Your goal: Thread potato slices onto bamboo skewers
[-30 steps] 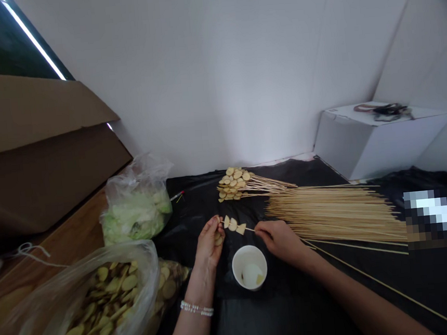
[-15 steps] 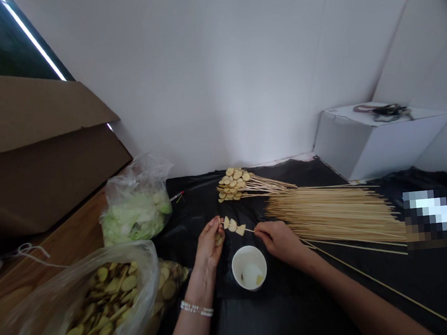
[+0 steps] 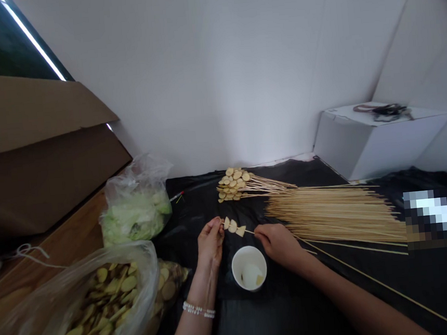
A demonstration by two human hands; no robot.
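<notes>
My right hand [image 3: 277,242] is closed around a thin wooden skewer [image 3: 249,232] that points left. Threaded on it are several pale potato slices [image 3: 233,226], between my two hands. The fingertips of my left hand [image 3: 211,239] pinch at the skewer's left end; whether a further slice is inside them is hidden. Just below the slices stands a white paper cup [image 3: 249,268] with a small yellowish piece in the bottom. Left of my left forearm, an open clear plastic bag [image 3: 145,252] holds many sliced pieces [image 3: 106,303].
Beyond my hands, finished-looking skewers with round slices [image 3: 233,183] lie piled beside a broad bundle of bare skewers [image 3: 333,214]. A tied-up bag of pale green vegetable [image 3: 136,217] stands at left, near a cardboard box [image 3: 44,173]. A white box [image 3: 377,141] sits back right.
A slice visible under my left fingers earlier no longer shows there. My left fingertips have drawn together at the skewer's end; my right hand has stayed nearly in place.
</notes>
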